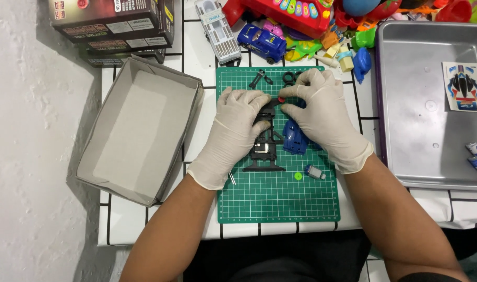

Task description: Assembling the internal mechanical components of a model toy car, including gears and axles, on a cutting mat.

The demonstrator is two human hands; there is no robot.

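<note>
A black toy car chassis (264,141) lies lengthwise on the middle of a green cutting mat (280,198), its upper end lifted between both gloved hands. The left hand (233,130) closes its thumb and fingers round the upper left part of the chassis, palm down on the mat. The right hand (322,115) pinches a small red part (281,100) at the top of the chassis between thumb and forefinger, the other fingers curled loosely above it.

Just right of the chassis, partly under the right palm, sits a blue plastic car body shell (295,137), touching or nearly touching the black frame. Below it on the mat lie a small green round piece (298,176) and, beside that, a small grey motor (315,172). A thin metal pin (232,178) shows at the left wrist edge. Near the mat's top edge rest small black parts (260,78) and black rings (289,78).

Left of the mat stands an open grey cardboard box (139,130), with dark printed boxes (113,23) stacked beyond it. Above the mat are a clear case of screwdriver bits (217,31), a blue toy car (261,42) and a heap of coloured plastic toys (343,36). To the right a metal tray (426,136) holds a sticker sheet (462,86). All rests on a white-tiled table (196,62).
</note>
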